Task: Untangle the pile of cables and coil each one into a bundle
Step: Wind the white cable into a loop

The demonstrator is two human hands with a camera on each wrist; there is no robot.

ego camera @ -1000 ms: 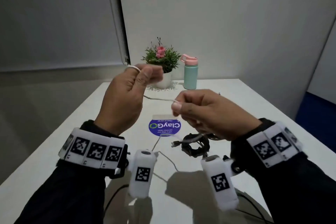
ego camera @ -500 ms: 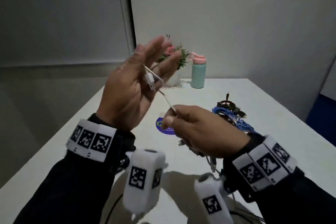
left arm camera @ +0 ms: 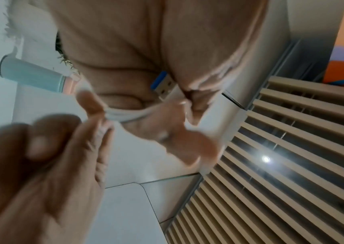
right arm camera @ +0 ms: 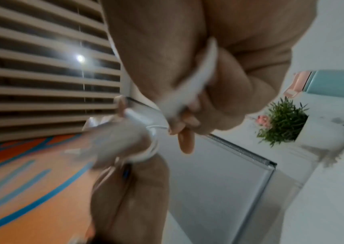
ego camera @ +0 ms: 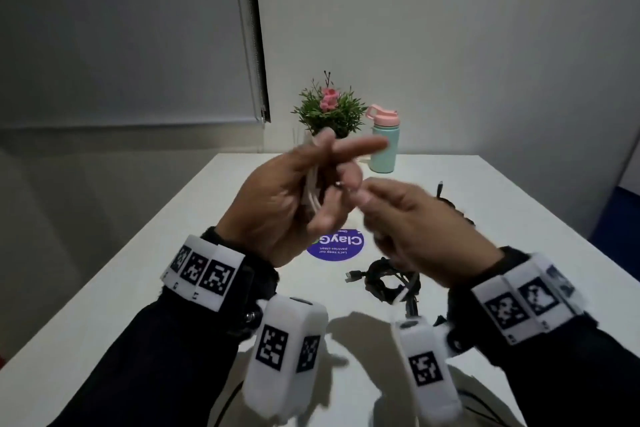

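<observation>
I hold a white cable [ego camera: 311, 189] above the table in both hands. My left hand [ego camera: 323, 191] is raised with several white loops lying across its palm, the index finger stretched out to the right. In the left wrist view the cable's blue-tipped USB plug [left arm camera: 162, 83] is clamped in that palm. My right hand [ego camera: 367, 194] pinches the free strand of the white cable [right arm camera: 198, 80] right beside the left fingers. A coiled black cable [ego camera: 388, 279] lies on the white table [ego camera: 173, 288] below the right hand. More dark cable [ego camera: 445, 196] shows behind the right hand, mostly hidden.
A potted plant [ego camera: 329, 111] and a mint bottle with a pink lid [ego camera: 382, 146] stand at the table's far edge. A purple round sticker [ego camera: 337, 246] lies mid-table. Thin black leads [ego camera: 228, 402] trail near the front edge by my wrists.
My right hand has risen from below the left hand to its fingertips, bringing the strand along. The left hand now has loops of white cable across its palm.
</observation>
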